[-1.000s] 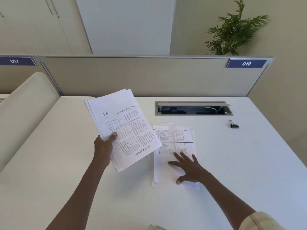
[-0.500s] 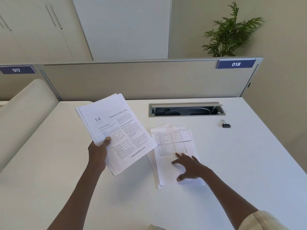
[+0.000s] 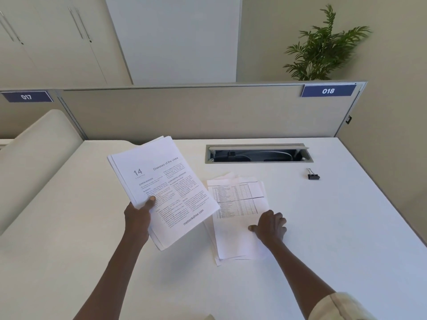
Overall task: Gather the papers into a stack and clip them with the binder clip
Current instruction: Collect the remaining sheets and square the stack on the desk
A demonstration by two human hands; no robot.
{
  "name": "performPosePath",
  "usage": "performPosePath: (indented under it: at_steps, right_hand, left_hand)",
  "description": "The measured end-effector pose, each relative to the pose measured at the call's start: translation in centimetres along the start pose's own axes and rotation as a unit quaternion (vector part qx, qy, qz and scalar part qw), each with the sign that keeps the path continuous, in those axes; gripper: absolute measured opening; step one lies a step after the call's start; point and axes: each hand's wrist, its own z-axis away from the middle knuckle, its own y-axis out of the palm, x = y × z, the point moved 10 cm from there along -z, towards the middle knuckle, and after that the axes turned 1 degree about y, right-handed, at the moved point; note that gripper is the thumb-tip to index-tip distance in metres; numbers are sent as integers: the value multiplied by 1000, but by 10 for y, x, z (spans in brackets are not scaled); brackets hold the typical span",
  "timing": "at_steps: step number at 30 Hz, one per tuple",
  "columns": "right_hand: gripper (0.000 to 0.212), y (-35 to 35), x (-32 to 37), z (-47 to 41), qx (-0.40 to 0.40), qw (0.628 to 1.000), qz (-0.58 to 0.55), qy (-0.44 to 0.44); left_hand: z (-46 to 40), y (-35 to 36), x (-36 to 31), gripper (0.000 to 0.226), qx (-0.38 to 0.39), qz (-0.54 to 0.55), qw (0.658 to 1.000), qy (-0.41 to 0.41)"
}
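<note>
Since a moment ago, my right hand (image 3: 269, 226) has curled from flat-spread to clenched fingers at the right edge of the loose sheets (image 3: 238, 218) lying mid-desk, thumb pressing on the top page. My left hand (image 3: 138, 215) grasps the gathered bundle (image 3: 161, 188) above the desk (image 3: 346, 239), thumb on top, long axis tilted toward the far edge. Loose sheets lie just right of the bundle, partly beneath its corner, long axis running near to far. A binder clip (image 3: 313, 176) sits well apart toward the far right corner, nearer my right hand. Beyond, the open cable tray (image 3: 258, 154) holds cables.
</note>
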Motion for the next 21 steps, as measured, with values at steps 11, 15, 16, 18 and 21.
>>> performPosePath:
  at_steps: [11, 15, 16, 18, 21]
  right_hand:
    - [78, 5, -9, -5, 29, 996, -64, 62]
    - [79, -1, -12, -2, -9, 992, -111, 55]
    - [77, -1, -13, 0, -13, 992, -118, 52]
    - [72, -2, -15, 3, -19, 989, -136, 54]
    - [54, -7, -16, 4, -37, 987, -150, 43]
  left_hand:
    - [-8, 8, 3, 40, 32, -3, 999, -1]
    - [-11, 8, 7, 33, 26, -5, 1000, -4]
    - [-11, 8, 7, 31, 23, -5, 1000, -5]
    - [-12, 8, 10, 30, 19, -7, 1000, -10]
    - [-13, 8, 13, 30, 19, -15, 1000, -14]
